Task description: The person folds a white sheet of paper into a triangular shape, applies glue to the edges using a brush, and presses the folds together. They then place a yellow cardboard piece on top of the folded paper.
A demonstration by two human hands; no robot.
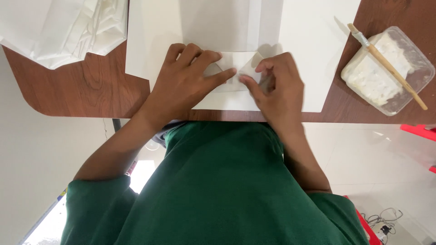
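A small folded white paper lies on a larger white sheet near the front edge of a brown wooden table. My left hand rests flat across the paper's left part, its index finger pressing along a fold toward the middle. From the right, my right hand pinches the paper's right flap between thumb and forefinger. The two index fingertips nearly meet at the centre. Much of the folded paper is hidden under the hands.
At the right stands a clear plastic tub of white paste, with a wooden-handled brush laid across it. Crumpled white paper or plastic lies at the top left. A red object and cables are on the floor.
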